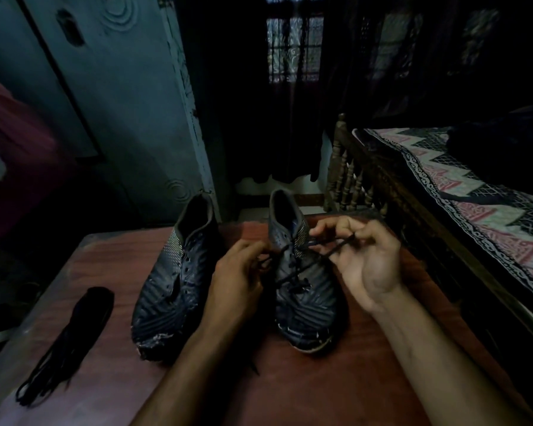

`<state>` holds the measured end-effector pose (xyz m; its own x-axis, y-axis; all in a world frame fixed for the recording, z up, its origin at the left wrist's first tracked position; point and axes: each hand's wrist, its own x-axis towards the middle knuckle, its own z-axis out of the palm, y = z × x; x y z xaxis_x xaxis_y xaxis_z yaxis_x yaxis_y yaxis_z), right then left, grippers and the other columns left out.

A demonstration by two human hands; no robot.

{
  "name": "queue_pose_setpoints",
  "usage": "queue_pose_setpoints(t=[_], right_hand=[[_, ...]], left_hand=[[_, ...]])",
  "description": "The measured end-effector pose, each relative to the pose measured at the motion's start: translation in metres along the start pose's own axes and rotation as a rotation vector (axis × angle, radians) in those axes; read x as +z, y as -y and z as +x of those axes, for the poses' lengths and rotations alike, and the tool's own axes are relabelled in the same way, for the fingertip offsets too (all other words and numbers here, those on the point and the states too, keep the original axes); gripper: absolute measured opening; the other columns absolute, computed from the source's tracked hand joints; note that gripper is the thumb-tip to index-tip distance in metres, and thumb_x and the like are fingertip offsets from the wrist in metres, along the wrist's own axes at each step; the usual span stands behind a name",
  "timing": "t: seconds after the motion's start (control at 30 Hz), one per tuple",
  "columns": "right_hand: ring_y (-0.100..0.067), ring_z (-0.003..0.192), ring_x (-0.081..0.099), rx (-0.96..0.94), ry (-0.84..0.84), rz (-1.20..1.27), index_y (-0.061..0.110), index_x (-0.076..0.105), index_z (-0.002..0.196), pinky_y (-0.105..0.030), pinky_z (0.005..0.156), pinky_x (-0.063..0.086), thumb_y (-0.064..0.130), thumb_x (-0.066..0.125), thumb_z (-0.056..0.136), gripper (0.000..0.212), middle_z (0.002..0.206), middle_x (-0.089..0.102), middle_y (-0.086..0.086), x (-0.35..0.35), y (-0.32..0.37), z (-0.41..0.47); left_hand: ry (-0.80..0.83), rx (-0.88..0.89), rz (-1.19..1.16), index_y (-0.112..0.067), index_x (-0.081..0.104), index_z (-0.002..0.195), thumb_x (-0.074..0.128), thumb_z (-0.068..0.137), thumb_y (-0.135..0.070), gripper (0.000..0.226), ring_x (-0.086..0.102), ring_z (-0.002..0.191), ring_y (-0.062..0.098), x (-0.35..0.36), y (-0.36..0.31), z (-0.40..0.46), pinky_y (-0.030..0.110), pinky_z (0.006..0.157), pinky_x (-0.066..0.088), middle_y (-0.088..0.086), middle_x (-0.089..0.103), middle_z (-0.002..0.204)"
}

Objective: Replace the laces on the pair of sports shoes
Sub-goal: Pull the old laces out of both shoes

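Observation:
Two dark, worn sports shoes stand side by side on a reddish-brown table [320,395], toes toward me. The left shoe [173,284] has bare eyelets and no lace. The right shoe [305,305] carries a black lace [293,281] crossed through its lower eyelets. My left hand [237,281] pinches one end of that lace at the shoe's left side. My right hand [363,259] pinches the other end, pulled out to the right above the tongue. A bundle of loose black laces [71,339] lies on the table at the far left.
A wooden bed frame [366,186] with a patterned cover [474,192] runs along the right, close to the table edge. A blue-grey cupboard door [120,103] stands behind the shoes on the left. Dark curtains hang at the back.

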<state>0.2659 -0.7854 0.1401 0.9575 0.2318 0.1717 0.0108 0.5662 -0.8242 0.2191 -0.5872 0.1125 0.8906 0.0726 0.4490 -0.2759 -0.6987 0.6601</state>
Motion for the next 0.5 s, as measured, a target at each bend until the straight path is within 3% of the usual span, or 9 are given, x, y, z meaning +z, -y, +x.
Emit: queue_pose_setpoints(t=[0.1,0.23,0.37,0.43,0.5], right_hand=[[-0.029,0.082,0.059,-0.042,-0.033,0.152,0.017,0.041,0.057,-0.047,0.093,0.041,0.030,0.052,0.068,0.021,0.074,0.054,-0.013,0.002,0.010,-0.003],[-0.025,0.070,0.053,-0.101,-0.163,0.285,0.019,0.036,0.058,-0.042,0.081,0.046,0.031,0.055,0.073,0.026,0.068,0.045,-0.007,-0.003,0.021,0.000],[-0.022,0.072,0.059,-0.055,-0.213,0.334,0.020,0.039,0.064,-0.039,0.078,0.049,0.034,0.050,0.091,0.032,0.075,0.054,-0.005,-0.010,0.021,0.001],[-0.018,0.063,0.058,-0.014,-0.228,0.261,0.021,0.042,0.062,-0.033,0.066,0.049,0.035,0.049,0.097,0.038,0.072,0.056,-0.003,-0.008,0.019,0.003],[-0.012,0.045,0.044,-0.051,-0.271,-0.035,0.020,0.048,0.060,-0.023,0.048,0.036,0.032,0.052,0.100,0.042,0.063,0.054,0.001,-0.006,0.016,0.005]], left_hand=[[-0.001,0.002,0.025,-0.027,0.070,0.100,0.060,0.090,0.001,0.031,0.059,0.091,-0.002,0.001,-0.002,-0.001,0.008,0.077,0.043,-0.012,0.060,0.102],[0.029,-0.041,0.098,-0.032,0.065,0.092,0.062,0.094,-0.011,0.022,0.057,0.086,0.006,0.004,0.006,0.000,0.035,0.077,0.054,-0.010,0.053,0.099],[0.036,-0.017,0.165,-0.030,0.067,0.101,0.061,0.087,-0.030,0.015,0.053,0.102,0.015,0.002,-0.001,-0.003,0.044,0.085,0.054,-0.009,0.045,0.110],[-0.031,0.046,0.257,-0.028,0.067,0.107,0.056,0.084,-0.039,0.028,0.049,0.103,0.019,0.000,-0.007,-0.003,0.043,0.084,0.052,-0.004,0.045,0.112],[-0.015,0.125,0.215,-0.029,0.067,0.112,0.063,0.087,-0.032,0.026,0.052,0.097,0.015,0.000,-0.012,-0.004,0.038,0.078,0.053,-0.008,0.047,0.109]])
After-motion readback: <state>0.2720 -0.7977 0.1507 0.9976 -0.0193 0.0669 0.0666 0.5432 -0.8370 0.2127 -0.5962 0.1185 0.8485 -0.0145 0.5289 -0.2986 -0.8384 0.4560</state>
